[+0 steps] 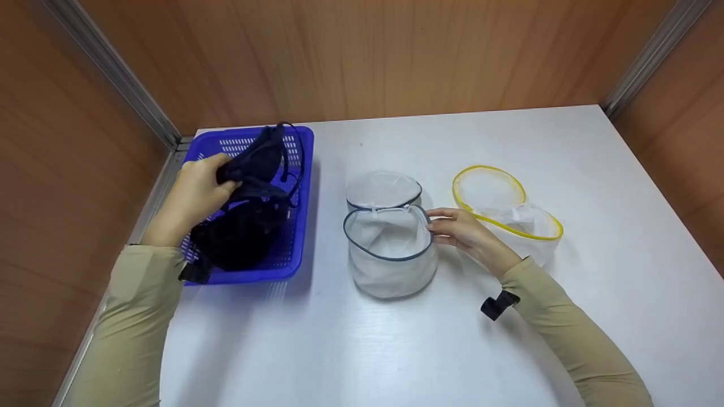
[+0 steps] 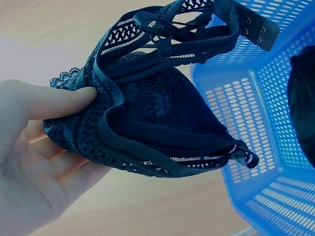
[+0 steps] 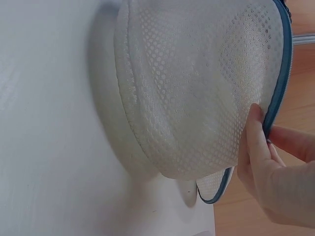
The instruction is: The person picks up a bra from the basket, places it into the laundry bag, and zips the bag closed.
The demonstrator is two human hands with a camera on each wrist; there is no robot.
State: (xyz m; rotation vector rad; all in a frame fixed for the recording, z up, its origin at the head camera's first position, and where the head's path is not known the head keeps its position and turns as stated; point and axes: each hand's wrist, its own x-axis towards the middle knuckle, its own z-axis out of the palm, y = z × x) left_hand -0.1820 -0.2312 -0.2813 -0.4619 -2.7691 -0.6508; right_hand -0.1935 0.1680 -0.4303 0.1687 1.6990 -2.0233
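Observation:
My left hand (image 1: pixel 198 192) grips a dark navy lace bra (image 1: pixel 255 161) between thumb and fingers over the blue basket. In the left wrist view the bra (image 2: pixel 152 108) shows its lace band, straps and hook tab, with the thumb on top and the fingers beneath. My right hand (image 1: pixel 466 234) pinches the side rim of a white mesh laundry bag (image 1: pixel 393 280) with dark blue zipper trim. The bag stands on the table, unzipped, its lid folded back. Close up in the right wrist view, the thumb and fingers straddle the zipper edge (image 3: pixel 280 93).
Inside the blue perforated basket (image 1: pixel 306 215) lies another black garment (image 1: pixel 240 234), part of it over the near left rim. A second open mesh bag with yellow trim (image 1: pixel 557 229) stands on the white table (image 1: pixel 362 356), right of my right hand. Wood-grain panels (image 1: pixel 373 56) enclose the table.

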